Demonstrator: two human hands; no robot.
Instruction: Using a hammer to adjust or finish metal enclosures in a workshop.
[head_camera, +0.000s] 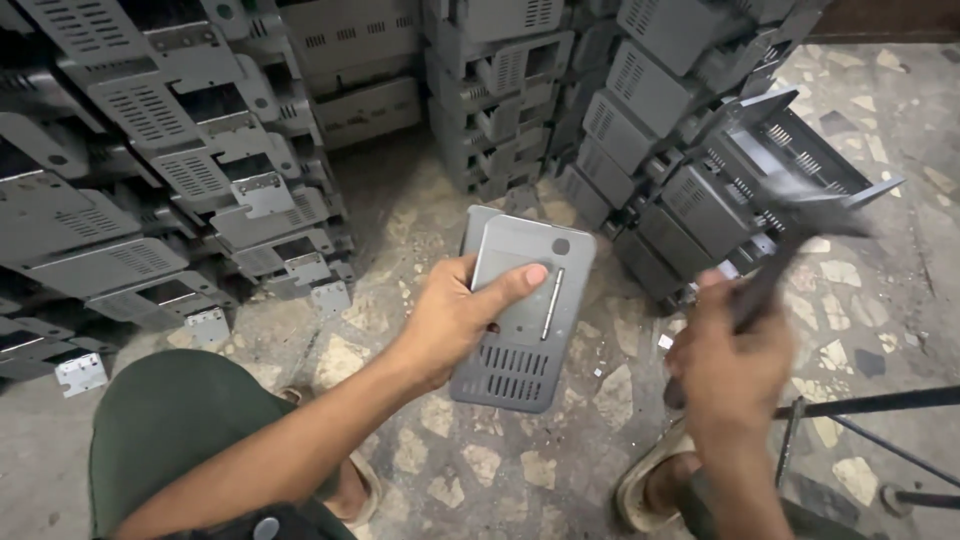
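Stacks of grey vented metal housings (190, 170) are piled on the stone floor (480, 460); their contents cannot be told. A grey vented panel (525, 310) is gripped above the floor by the left hand (455, 320), thumb across its face. A dark, blurred tool (790, 245) is clenched in the right hand (725, 370).

The dark hammer-like tool (790, 250) in the right hand (725, 375) is motion-blurred; the left hand (450, 320) hides part of the grey vented panel (520, 320).
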